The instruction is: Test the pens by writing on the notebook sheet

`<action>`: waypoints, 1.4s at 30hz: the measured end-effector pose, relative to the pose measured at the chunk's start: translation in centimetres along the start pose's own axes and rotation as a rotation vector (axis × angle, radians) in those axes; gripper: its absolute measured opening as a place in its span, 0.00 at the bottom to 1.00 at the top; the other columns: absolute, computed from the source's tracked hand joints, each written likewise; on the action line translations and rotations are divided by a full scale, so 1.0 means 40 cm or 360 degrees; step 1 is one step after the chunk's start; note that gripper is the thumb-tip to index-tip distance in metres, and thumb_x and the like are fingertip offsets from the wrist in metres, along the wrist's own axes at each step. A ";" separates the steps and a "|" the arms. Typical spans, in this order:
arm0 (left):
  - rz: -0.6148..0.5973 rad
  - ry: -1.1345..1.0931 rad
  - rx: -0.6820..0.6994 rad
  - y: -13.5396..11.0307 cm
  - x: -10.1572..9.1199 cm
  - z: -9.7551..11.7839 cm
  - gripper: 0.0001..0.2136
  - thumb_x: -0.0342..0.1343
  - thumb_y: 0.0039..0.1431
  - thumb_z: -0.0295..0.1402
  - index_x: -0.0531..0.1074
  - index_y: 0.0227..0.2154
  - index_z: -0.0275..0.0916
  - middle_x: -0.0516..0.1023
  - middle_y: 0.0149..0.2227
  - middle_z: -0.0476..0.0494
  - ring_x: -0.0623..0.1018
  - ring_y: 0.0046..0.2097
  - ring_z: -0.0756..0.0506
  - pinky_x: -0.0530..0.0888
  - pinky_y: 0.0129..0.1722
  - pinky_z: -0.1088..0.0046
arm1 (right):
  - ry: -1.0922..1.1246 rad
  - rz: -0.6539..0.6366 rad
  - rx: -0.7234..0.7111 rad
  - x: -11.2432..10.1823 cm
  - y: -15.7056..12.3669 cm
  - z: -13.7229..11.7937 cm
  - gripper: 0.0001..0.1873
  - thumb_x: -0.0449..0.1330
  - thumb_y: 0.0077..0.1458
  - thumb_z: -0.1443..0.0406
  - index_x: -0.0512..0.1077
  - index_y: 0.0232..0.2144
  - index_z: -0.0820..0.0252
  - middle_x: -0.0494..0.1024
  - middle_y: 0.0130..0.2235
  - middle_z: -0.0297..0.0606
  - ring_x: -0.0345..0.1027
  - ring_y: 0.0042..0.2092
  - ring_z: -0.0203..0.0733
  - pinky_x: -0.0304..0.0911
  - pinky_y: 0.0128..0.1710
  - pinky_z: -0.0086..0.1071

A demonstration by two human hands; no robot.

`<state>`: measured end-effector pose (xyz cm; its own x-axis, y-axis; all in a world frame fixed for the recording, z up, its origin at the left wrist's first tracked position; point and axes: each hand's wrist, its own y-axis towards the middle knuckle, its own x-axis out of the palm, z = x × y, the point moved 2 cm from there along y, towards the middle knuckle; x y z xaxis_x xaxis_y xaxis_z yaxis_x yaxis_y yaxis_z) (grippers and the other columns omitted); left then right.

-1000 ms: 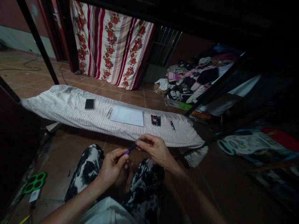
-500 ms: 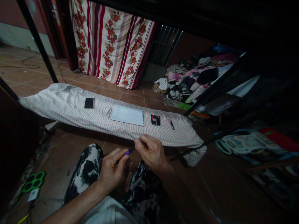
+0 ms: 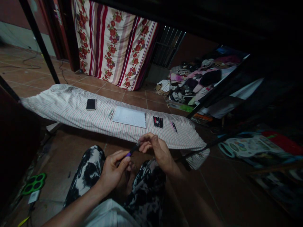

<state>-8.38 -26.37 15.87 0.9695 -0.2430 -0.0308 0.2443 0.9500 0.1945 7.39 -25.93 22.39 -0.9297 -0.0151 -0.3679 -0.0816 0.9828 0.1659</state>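
Above my lap, my left hand point(image 3: 115, 165) is closed round a dark pen point(image 3: 133, 149) with a purple band, its far end pointing up to the right. My right hand point(image 3: 156, 151) is beside that end, thumb raised and fingers apart and slightly curled; I cannot tell whether a fingertip touches the pen. Beyond the hands, a spiral notebook point(image 3: 129, 116) lies on a striped cloth point(image 3: 99, 123). Right of it is a row of several dark pens point(image 3: 157, 122), then a small group of pens point(image 3: 174, 127). Left of the notebook lie slim pens point(image 3: 110, 113) and a phone point(image 3: 91, 104).
Black posts point(image 3: 39, 41) rise beside the cloth-covered surface. A floral curtain point(image 3: 113, 47) hangs behind it, with a heap of clothes point(image 3: 196, 78) at the back right. On the tiled floor at the lower left lies a green object with round holes point(image 3: 34, 183).
My right hand has let go of the pen's far end and its fingers have opened, uncovering the tip. My left hand still holds the pen in nearly the same place.
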 end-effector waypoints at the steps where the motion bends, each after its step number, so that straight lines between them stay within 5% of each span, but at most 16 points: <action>1: -0.0016 -0.0057 -0.0052 0.001 0.000 0.000 0.11 0.54 0.53 0.36 0.77 0.33 0.35 0.70 0.22 0.49 0.71 0.22 0.51 0.68 0.24 0.77 | 0.0113 0.0003 0.0019 -0.005 0.001 -0.002 0.28 0.41 0.56 0.46 0.68 0.36 0.61 0.74 0.29 0.39 0.68 0.29 0.36 0.63 0.30 0.29; 4: -0.0055 -0.0167 -0.0145 0.001 0.000 -0.001 0.11 0.55 0.51 0.37 0.76 0.31 0.34 0.70 0.21 0.49 0.71 0.21 0.52 0.68 0.22 0.77 | 0.0141 -0.0037 -0.0055 -0.012 0.005 -0.015 0.17 0.55 0.54 0.53 0.70 0.40 0.57 0.76 0.37 0.39 0.70 0.37 0.37 0.64 0.37 0.30; 8: -0.0100 -0.0215 -0.0181 0.001 0.001 -0.003 0.10 0.56 0.50 0.37 0.76 0.29 0.34 0.69 0.20 0.50 0.70 0.21 0.52 0.67 0.23 0.78 | -0.0047 -0.0119 -0.0227 -0.014 0.006 -0.028 0.08 0.58 0.53 0.62 0.76 0.33 0.56 0.76 0.35 0.37 0.69 0.40 0.38 0.63 0.41 0.31; 13: -0.0094 -0.0133 -0.0123 -0.001 0.003 -0.009 0.10 0.55 0.51 0.37 0.76 0.28 0.35 0.69 0.22 0.50 0.70 0.21 0.52 0.67 0.22 0.78 | -0.0236 -0.0044 -0.0219 -0.014 0.007 -0.023 0.05 0.60 0.50 0.62 0.75 0.27 0.58 0.76 0.30 0.35 0.69 0.34 0.37 0.63 0.34 0.30; 19: -0.0061 -0.0027 -0.0051 -0.007 0.004 -0.017 0.09 0.54 0.52 0.35 0.76 0.30 0.35 0.69 0.21 0.49 0.71 0.23 0.51 0.68 0.24 0.77 | -0.0756 0.0155 -0.0313 0.001 -0.003 -0.018 0.14 0.58 0.51 0.57 0.68 0.20 0.60 0.68 0.22 0.33 0.61 0.26 0.34 0.56 0.26 0.28; 25: -0.0075 -0.0171 -0.0182 -0.002 0.001 -0.014 0.11 0.56 0.50 0.38 0.76 0.29 0.34 0.68 0.20 0.51 0.70 0.20 0.52 0.67 0.22 0.78 | -0.0204 -0.0058 -0.0175 -0.007 0.002 -0.015 0.15 0.57 0.53 0.59 0.71 0.42 0.57 0.75 0.36 0.38 0.69 0.37 0.37 0.65 0.37 0.31; 33: -0.0081 -0.0209 -0.0207 0.000 0.001 -0.014 0.10 0.56 0.49 0.36 0.76 0.28 0.34 0.69 0.22 0.50 0.70 0.20 0.52 0.67 0.22 0.77 | -0.0360 -0.0099 -0.0348 -0.014 0.005 -0.022 0.05 0.59 0.52 0.65 0.75 0.29 0.57 0.76 0.31 0.36 0.69 0.35 0.37 0.63 0.37 0.30; 38: -0.0120 -0.0091 -0.0129 -0.005 0.004 -0.014 0.09 0.55 0.51 0.35 0.75 0.25 0.35 0.67 0.19 0.51 0.71 0.21 0.52 0.67 0.23 0.78 | -0.0645 0.0020 -0.0246 -0.003 0.000 -0.015 0.11 0.58 0.51 0.61 0.69 0.21 0.60 0.69 0.23 0.33 0.62 0.27 0.34 0.56 0.26 0.28; 42: -0.0117 -0.0119 -0.0145 -0.001 0.002 -0.015 0.09 0.55 0.51 0.35 0.75 0.26 0.35 0.67 0.20 0.51 0.70 0.21 0.52 0.67 0.23 0.78 | -0.0435 -0.0011 -0.0240 0.000 -0.002 -0.011 0.07 0.59 0.51 0.61 0.72 0.30 0.59 0.73 0.31 0.35 0.67 0.34 0.36 0.61 0.33 0.29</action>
<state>-8.31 -26.30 15.26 0.9456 -0.3237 0.0323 0.3189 0.9420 0.1046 7.23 -26.10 22.76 -0.7996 0.0488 -0.5986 -0.1586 0.9441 0.2889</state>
